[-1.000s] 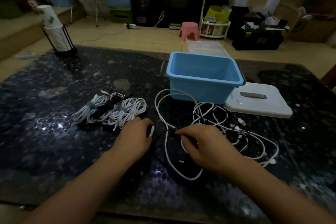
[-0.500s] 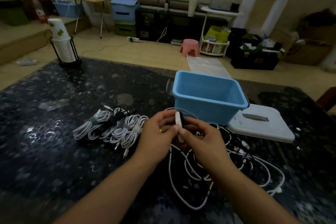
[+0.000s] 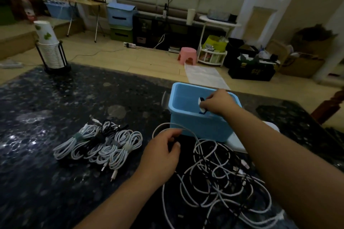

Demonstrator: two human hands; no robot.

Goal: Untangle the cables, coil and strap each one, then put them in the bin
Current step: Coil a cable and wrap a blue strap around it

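My right hand (image 3: 217,101) reaches over the blue bin (image 3: 201,128) and grips a small coiled cable bundle (image 3: 202,105), white and dark, just inside the rim. My left hand (image 3: 163,152) hovers in front of the bin with loosely curled fingers, its fingertips beside a white loop of the tangle. The tangled white and black cables (image 3: 223,176) lie spread on the dark table under my right forearm. Several coiled and strapped cables (image 3: 100,145) lie in a row to the left.
The bin's white lid (image 3: 236,144) lies flat behind my right forearm. A stack of paper cups in a black stand (image 3: 52,52) is at the table's far left corner. The dark speckled table (image 3: 55,102) stretches left; floor clutter lies beyond.
Both hands held the small bundle together above the tangle. Now my right hand has carried it forward over the bin, and my left hand has let go and dropped toward the tangle.
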